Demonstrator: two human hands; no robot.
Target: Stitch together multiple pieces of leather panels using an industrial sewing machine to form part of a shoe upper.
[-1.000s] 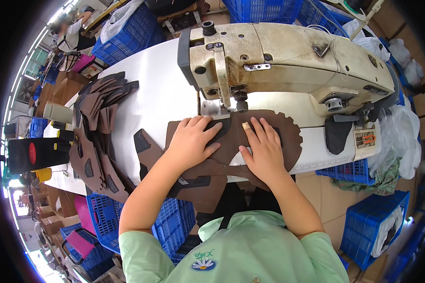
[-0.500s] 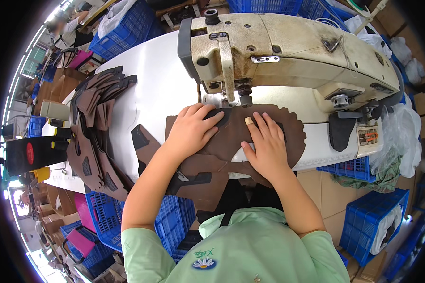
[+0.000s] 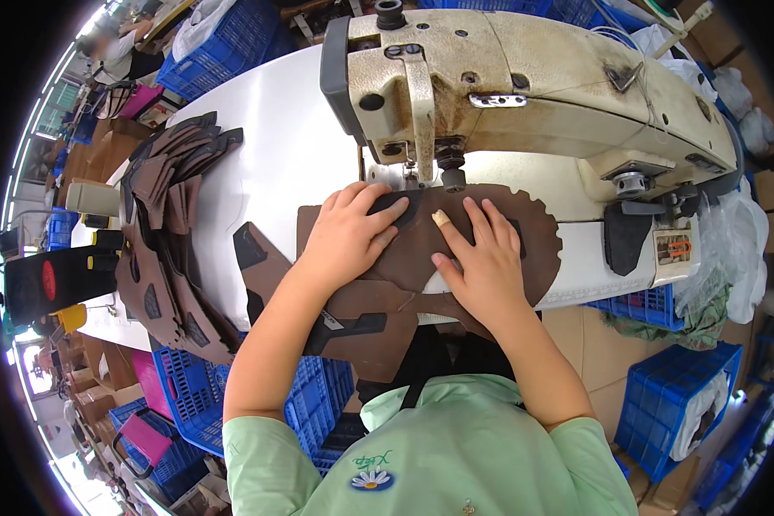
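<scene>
A worker's bare hands spread over a brown cut piece (image 3: 537, 245) at a cream sewing machine (image 3: 568, 107), as I follow remotely through the head camera. Over the past second I have seen the right hand (image 3: 488, 262) fan its forefinger, capped with a pale finger cover (image 3: 440, 218), away from the middle finger, while the left hand (image 3: 344, 236) has drawn its thumb nearer its forefinger. To me, the wider spread suggests steadying and fine alignment of the piece rather than picking up another. Both hands lie palm down, fingers extended, pressing and not clenched; whether the left thumb pinches anything I cannot tell. The piece lies on the white table (image 3: 275, 112), its far edge close by the presser foot (image 3: 411, 178); whether it is underneath I cannot make out. More brown pieces (image 3: 163, 249) lie heaped at left.
</scene>
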